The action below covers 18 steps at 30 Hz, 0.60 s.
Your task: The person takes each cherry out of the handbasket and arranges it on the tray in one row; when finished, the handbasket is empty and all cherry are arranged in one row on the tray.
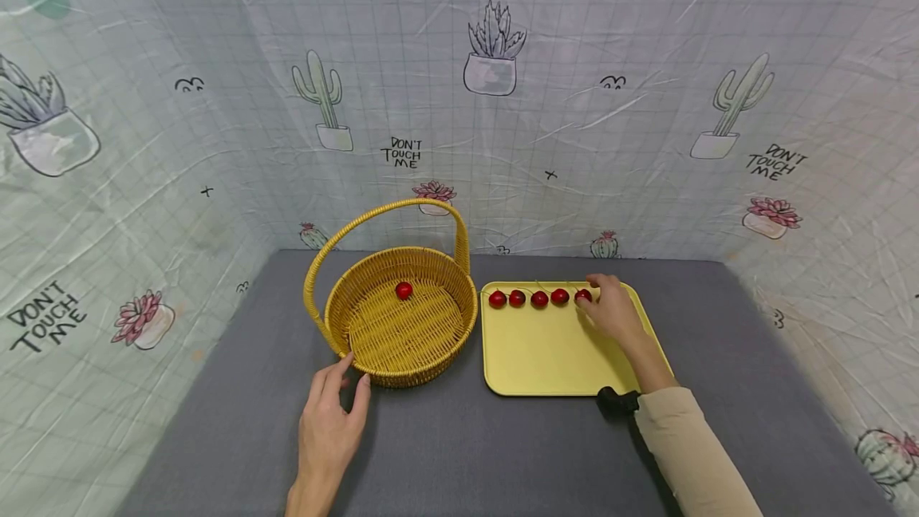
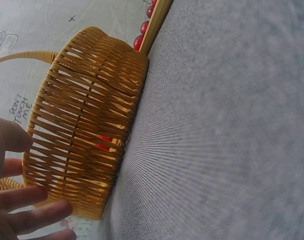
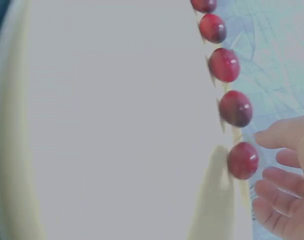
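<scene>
A round yellow wicker basket [image 1: 402, 369] with a tall arched handle stands left of centre, with one red cherry [image 1: 404, 290] inside. My left hand [image 1: 332, 413] is at its near-left rim. The thumb lies outside and the index fingertip goes over the rim, so they pinch it; the other fingers are spread by the woven wall [image 2: 82, 120]. On a yellow tray [image 1: 553, 357] several cherries [image 1: 539, 299] line the far edge. My right hand [image 1: 610, 309] reaches over the tray to the rightmost cherry [image 3: 243, 160], thumb and fingers apart around it, without a visible grip.
Grey cloth covers the table [image 1: 488, 453]. A patterned curtain [image 1: 402, 102] with cactus drawings rises behind and at both sides. The tray stands close to the basket's right side. A black strap device [image 1: 616, 403] is at the right wrist, beside the beige sleeve [image 1: 692, 445].
</scene>
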Motion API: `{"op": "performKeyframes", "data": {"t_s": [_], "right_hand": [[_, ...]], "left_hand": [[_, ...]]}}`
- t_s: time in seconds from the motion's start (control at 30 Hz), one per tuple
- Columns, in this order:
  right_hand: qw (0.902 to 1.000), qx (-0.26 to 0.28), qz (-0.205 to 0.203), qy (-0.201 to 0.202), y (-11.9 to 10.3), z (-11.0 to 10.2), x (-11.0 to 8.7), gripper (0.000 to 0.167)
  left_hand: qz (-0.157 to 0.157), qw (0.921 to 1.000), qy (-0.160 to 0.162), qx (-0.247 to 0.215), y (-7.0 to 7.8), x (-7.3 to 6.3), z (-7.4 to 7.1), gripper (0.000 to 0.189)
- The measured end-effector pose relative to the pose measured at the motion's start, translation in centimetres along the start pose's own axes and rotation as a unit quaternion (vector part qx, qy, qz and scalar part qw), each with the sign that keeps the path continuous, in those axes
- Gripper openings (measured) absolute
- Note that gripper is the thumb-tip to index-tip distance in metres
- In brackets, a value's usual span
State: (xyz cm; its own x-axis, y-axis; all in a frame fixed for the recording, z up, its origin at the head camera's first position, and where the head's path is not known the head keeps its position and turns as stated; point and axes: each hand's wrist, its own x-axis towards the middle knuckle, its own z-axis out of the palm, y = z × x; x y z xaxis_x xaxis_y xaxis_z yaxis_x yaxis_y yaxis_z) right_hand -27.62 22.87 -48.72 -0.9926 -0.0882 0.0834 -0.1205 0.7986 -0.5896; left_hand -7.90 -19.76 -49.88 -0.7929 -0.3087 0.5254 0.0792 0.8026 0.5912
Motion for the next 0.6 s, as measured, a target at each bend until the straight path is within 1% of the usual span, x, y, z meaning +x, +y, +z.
{"op": "performKeyframes", "data": {"t_s": [0.13, 0.3, 0.47, 0.6], "right_hand": [[0.9999, 0.005, -0.009, 0.007, -0.6, -0.4, 0.1, 0.051], [0.9995, -0.001, -0.024, 0.021, -1.6, -0.7, 0.4, 0.052], [0.9983, 0.011, -0.046, 0.036, -3.1, -0.9, 0.3, 0.053], [0.9973, 0.023, -0.058, 0.038, -4.4, -0.7, 0.1, 0.052]], "left_hand": [[-0.001, 1.0, 0.001, -0.002, -0.1, 0.0, 0.1, 0.042], [0.001, 1.0, 0.003, -0.004, -0.1, 0.0, 0.2, 0.042], [0.002, 1.0, 0.006, -0.007, -0.1, 0.0, 0.2, 0.042], [0.007, 0.9999, 0.01, -0.008, -0.1, 0.0, 0.3, 0.041]]}}
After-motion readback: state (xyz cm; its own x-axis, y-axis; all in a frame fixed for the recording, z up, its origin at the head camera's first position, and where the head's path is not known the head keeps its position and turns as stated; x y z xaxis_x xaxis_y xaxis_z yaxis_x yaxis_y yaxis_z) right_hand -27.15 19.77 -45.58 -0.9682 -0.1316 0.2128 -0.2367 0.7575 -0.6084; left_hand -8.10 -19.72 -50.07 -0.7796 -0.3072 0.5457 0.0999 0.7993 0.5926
